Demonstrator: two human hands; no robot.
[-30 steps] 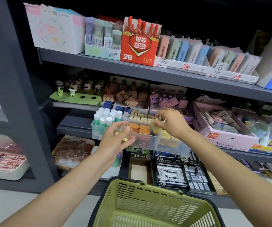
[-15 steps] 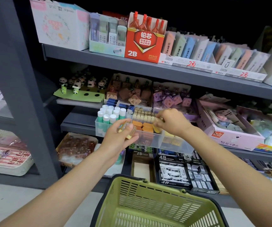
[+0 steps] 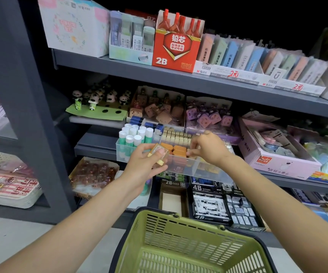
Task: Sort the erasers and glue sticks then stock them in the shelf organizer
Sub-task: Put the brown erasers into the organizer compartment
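A clear plastic shelf organizer (image 3: 214,175) sits on the middle shelf. Its left compartment holds upright white-capped glue sticks (image 3: 134,135); further right lie beige erasers (image 3: 177,135) and orange erasers (image 3: 174,150). My left hand (image 3: 143,167) holds a few small yellowish wrapped erasers (image 3: 159,155) just in front of the organizer. My right hand (image 3: 206,147) reaches over the organizer's middle, fingers curled down among the erasers; whether it pinches one is hidden.
A green plastic basket (image 3: 188,245) hangs below my arms. Boxes of 2B and 4B erasers (image 3: 208,201) fill the lower shelf. A pink box (image 3: 273,154) stands right of the organizer, panda figures (image 3: 98,101) to the left, a red 2B box (image 3: 177,46) above.
The view shifted slightly to the left. My right hand stays over the eraser compartments with small finger movement. My left hand keeps its erasers in the same place.
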